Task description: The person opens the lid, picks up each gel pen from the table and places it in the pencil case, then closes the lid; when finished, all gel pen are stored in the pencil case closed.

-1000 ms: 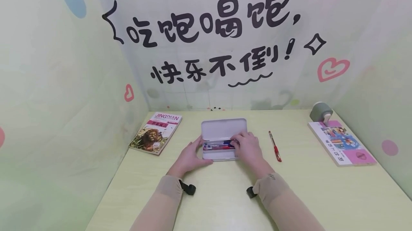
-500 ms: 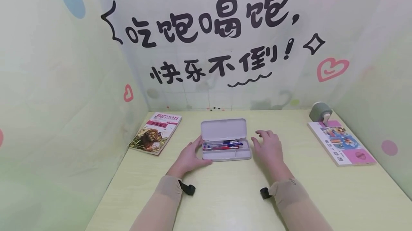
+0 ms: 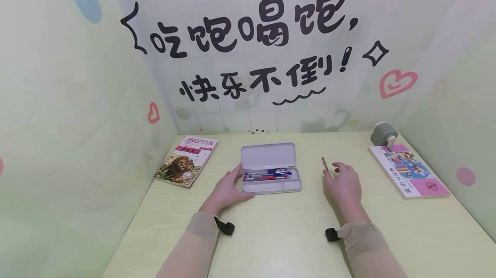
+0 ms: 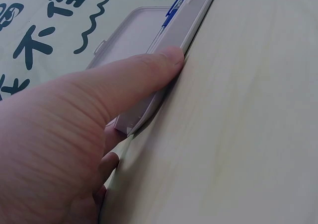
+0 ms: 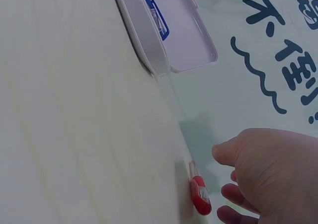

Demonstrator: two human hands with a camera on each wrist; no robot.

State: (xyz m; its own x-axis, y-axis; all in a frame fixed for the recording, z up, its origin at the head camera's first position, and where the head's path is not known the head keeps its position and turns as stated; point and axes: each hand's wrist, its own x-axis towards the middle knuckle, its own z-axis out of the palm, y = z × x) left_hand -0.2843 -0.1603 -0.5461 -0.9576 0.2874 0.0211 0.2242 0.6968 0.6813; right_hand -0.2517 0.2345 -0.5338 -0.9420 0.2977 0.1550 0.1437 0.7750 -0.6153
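A pale lilac pencil case [image 3: 268, 156] lies on the table with its lid raised. Inside its long compartment are blue pens [image 3: 284, 173] and a red pen [image 3: 269, 178]. My left hand [image 3: 226, 190] holds the case's left end; the thumb [image 4: 149, 70] presses the front wall and the other fingers curl behind the end. To the right of the case, my right hand [image 3: 344, 186] hovers over a red-gripped pen [image 5: 200, 196] on the table. Its thumb and fingers are spread apart, with a gap to the pen in the right wrist view.
A book with a lion cover [image 3: 186, 162] lies at the back left. At the right is a pink and white book [image 3: 410, 172], and a grey object [image 3: 383, 134] stands at its far end. Fabric walls with printed characters enclose the table's back and sides.
My right hand has left the pens in the case and moved right to the loose red pen. The left hand keeps its hold on the case.
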